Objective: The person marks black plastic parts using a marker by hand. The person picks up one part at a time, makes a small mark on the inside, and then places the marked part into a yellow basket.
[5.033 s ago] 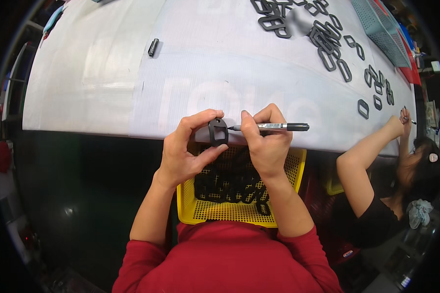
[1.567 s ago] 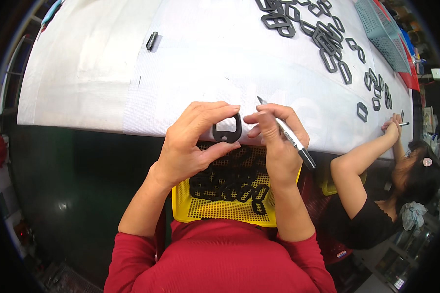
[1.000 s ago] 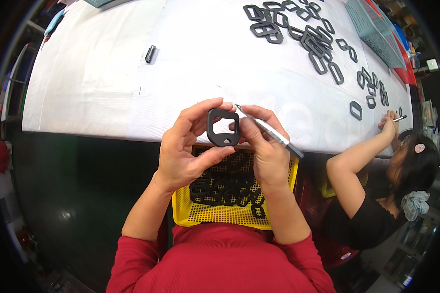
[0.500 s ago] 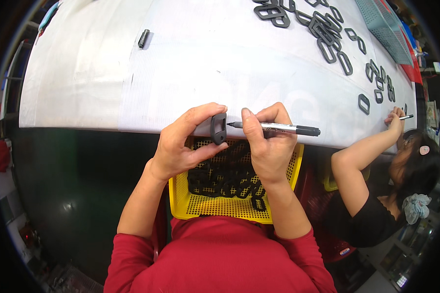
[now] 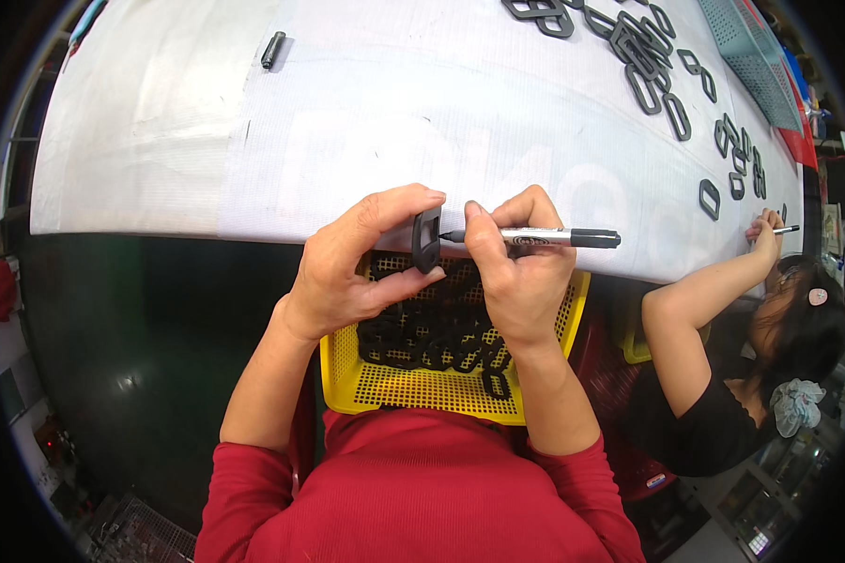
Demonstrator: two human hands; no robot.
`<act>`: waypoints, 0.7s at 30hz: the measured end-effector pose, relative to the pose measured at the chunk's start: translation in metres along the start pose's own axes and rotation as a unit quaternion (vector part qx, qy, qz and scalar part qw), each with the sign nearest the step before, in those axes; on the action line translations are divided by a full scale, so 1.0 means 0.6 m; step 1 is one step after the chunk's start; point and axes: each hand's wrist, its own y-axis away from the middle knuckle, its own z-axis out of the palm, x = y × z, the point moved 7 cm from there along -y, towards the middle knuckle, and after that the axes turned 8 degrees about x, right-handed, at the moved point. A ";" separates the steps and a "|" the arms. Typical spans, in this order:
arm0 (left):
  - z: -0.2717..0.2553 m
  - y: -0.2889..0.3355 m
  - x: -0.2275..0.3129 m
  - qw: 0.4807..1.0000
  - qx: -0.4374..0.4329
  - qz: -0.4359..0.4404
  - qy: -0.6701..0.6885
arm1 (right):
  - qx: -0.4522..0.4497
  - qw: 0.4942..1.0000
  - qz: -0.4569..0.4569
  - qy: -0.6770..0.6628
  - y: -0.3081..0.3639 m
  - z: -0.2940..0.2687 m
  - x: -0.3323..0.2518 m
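Observation:
Between the thumb and fingers of my left hand stands a black oblong frame-like part with a slot through it, held on edge. My right hand grips a marker pen with a silver-grey barrel and black ends. Its dark tip points left, at or very near the part's right side; whether it touches I cannot tell. Under both hands a yellow perforated basket holds many similar black parts.
A white-covered table spreads ahead, with a loose black pen cap on it. Black frame parts lie scattered at the far right, near a blue-grey basket. At right, a co-worker leans on the table holding a pen.
The view has shifted slightly, so the table things appear higher and a little farther right. My left hand has turned the black part a little; the pen tip stays close to it.

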 end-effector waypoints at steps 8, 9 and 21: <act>-0.001 -0.001 0.003 1.000 -0.002 0.003 0.006 | -0.004 1.000 0.000 0.003 0.001 0.002 0.002; 0.000 -0.001 0.005 1.000 -0.006 0.008 -0.002 | -0.003 1.000 -0.004 0.009 0.001 0.002 0.002; 0.004 -0.013 0.010 0.958 -0.065 -0.152 0.236 | -0.077 0.987 0.025 -0.137 -0.013 -0.020 -0.023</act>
